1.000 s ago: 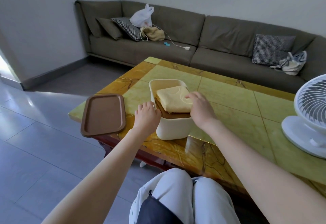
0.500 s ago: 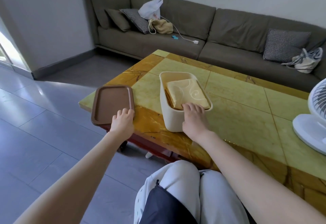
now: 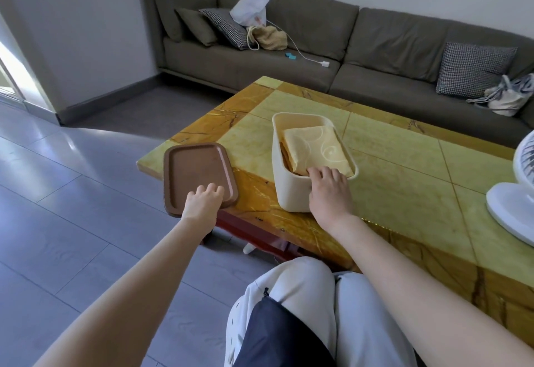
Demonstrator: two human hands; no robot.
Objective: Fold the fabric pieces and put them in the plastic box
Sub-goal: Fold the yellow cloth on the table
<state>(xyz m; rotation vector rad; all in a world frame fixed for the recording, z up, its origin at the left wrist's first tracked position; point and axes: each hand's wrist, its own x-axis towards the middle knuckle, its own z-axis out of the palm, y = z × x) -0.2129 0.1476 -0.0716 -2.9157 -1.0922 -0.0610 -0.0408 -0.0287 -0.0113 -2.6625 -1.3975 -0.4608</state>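
Note:
A cream plastic box (image 3: 278,164) stands on the yellow-tiled table (image 3: 404,184). Inside it lies a folded yellow fabric piece (image 3: 316,147) with a swirl pattern; a darker folded piece shows beneath it at the left edge. My right hand (image 3: 329,193) is draped over the box's near rim, fingertips touching the yellow fabric. A brown lid (image 3: 192,170) lies upside down at the table's left corner, overhanging the edge. My left hand (image 3: 202,205) rests on the lid's near right corner with fingers curled onto it; the thumb is hidden.
A white fan (image 3: 514,196) stands at the table's right edge. A grey sofa (image 3: 375,49) with cushions and bags runs along the far wall. My knees (image 3: 303,294) are close to the table's near edge. Tiled floor lies to the left.
My left hand moved from beside the box leftward onto the brown lid. My right hand slid from the top of the fabric back to the box's near rim. The view shifted left.

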